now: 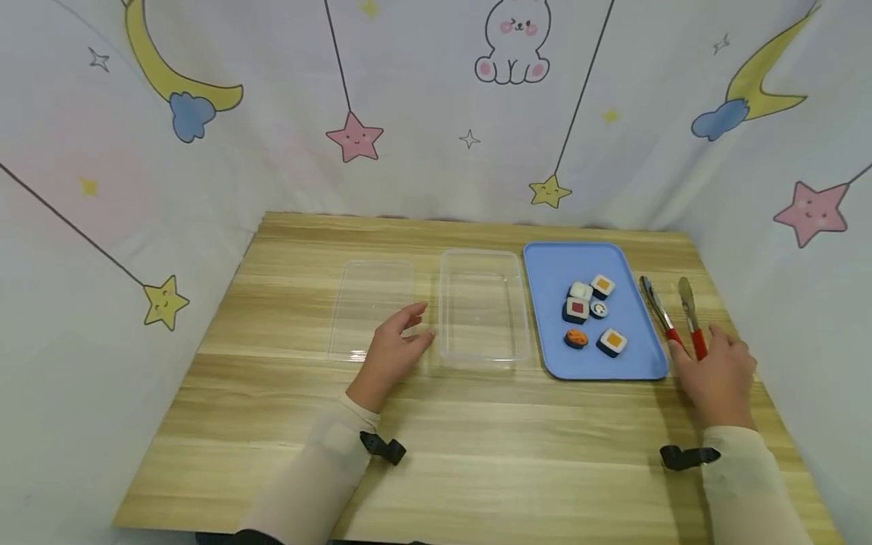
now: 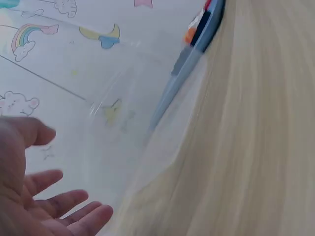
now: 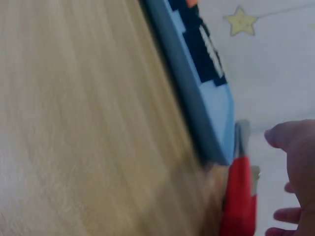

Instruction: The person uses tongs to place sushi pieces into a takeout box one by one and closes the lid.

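Note:
Tongs (image 1: pixel 689 309) with metal arms and red handles (image 3: pixel 239 196) lie spread on the table, right of a blue tray (image 1: pixel 555 291). My right hand (image 1: pixel 720 378) hovers over the handle end, fingers loosely bent; in the right wrist view a gap shows between thumb and handles. Several sushi pieces (image 1: pixel 612 342) sit on the tray, one with an orange top (image 1: pixel 576 338). My left hand (image 1: pixel 397 348) is beside the left wall of a clear plastic box (image 1: pixel 484 362), thumb and fingers apart and nothing held. In the left wrist view its fingers (image 2: pixel 69 201) are spread.
Left of the box, partly behind my left hand, lies a flat clear lid (image 1: pixel 371 291). All of it stands on a wood-grain table (image 1: pixel 518 454). A white printed curtain (image 1: pixel 422 182) closes off the back and both sides.

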